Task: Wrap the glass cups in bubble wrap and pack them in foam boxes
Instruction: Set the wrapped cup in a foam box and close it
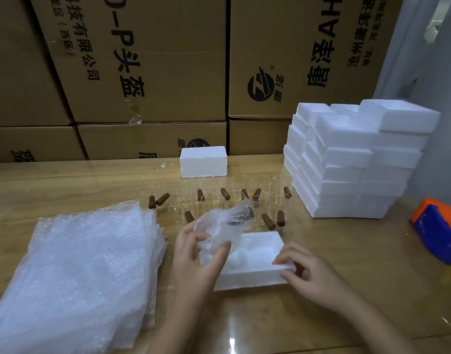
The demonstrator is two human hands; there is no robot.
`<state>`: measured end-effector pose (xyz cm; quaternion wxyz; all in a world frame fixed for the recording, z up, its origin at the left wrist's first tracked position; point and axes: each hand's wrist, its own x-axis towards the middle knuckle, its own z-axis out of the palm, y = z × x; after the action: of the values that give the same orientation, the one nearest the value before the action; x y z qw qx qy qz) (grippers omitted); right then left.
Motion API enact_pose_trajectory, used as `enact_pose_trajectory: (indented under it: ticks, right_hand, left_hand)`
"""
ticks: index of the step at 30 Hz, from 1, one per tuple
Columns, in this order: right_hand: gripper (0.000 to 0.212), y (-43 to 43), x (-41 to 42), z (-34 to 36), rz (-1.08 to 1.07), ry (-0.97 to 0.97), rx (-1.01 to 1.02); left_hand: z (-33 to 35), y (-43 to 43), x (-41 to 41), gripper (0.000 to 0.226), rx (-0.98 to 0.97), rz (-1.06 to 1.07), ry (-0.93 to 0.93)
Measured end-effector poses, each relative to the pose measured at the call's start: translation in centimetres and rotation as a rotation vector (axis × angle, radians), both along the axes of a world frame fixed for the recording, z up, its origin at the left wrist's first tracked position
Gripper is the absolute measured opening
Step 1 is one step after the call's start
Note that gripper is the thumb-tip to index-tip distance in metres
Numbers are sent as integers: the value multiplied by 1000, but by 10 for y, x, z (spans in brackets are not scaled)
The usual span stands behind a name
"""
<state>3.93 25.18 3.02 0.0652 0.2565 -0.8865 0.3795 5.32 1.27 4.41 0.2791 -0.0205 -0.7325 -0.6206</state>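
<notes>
Left grip [193,254] clasps the wrapped cup [224,221], thumb and fingers curled round a bubble-wrap bundle with a dark patch showing through. The bundle is held just above the left end of the open foam box [247,281]. Right grip [313,274] pinches that box's near right corner, fingers curled on the rim. The box lies cavity up on the worktop [66,180], directly in front of us.

We log the rest by size:
- Cardboard cartons [142,72], printed in black, are stacked as a wall along the worktop's far edge.
- Bubble wrap sheets [79,264] sit in a loose pile at near left, just beside the left grip.
- A stack of foam boxes [347,162], several tiers high, stands at far right.
- A tape dispenser [436,231], blue and orange, sits at the right edge and is partly cut off.
- A closed foam box [203,161] stands alone against the cartons, mid-worktop.
- Unwrapped glass cups [257,198] with brown handles are clustered between the closed box and the open one. We cannot count them; the clear glass barely shows.
</notes>
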Motion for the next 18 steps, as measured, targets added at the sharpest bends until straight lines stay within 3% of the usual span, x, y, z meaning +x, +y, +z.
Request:
enact_pose_trajectory:
  ticks: [10, 18]
  right_hand:
    - [14, -2, 6, -15, -9, -62, -19]
    - [17, -3, 4, -14, -7, -78, -26]
  left_hand:
    - [-29, -2, -14, 32, -309, -60, -76]
    - [-33, -8, -9, 67, -339, -44, -136]
